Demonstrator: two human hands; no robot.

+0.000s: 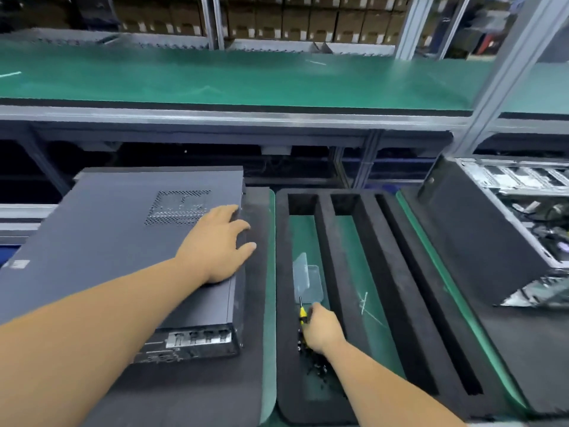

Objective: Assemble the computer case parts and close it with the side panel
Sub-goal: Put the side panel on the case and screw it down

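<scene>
Our right hand (321,329) is down in the foam tray (281,272), fingers curled round a yellow-and-black screwdriver (302,312) — tip pointing away from us, toward a small clear plastic box (308,280) that lies just beyond it on the green floor of the tray's left slot. A scatter of small dark bits, screws by the look of them, sits in the same slot just under our wrist; too blurred to say more.

Over to the left hand (220,245) — flat and spread, palm pressing on top of the computer case (123,241), fingertips reaching past its right edge. No grip there, just weight holding it steady. The case lies on its side on a dark mat (215,396), side panel (101,229) up and, as far as we can judge, already seated, with the vent grille just beyond our fingers and the rear ports facing us.

How will it handle? Sheet steel, we'd say: stiff, fairly heavy, smooth paint that slides under a palm. The panel itself will flex in the middle, so we press near the edges and lift by the frame corners, not the grille. The screwdriver is light — pinch it at the handle.

Off to the right, a second case (508,229) stands open, its insides showing. A green conveyor (246,78) runs across behind.
</scene>
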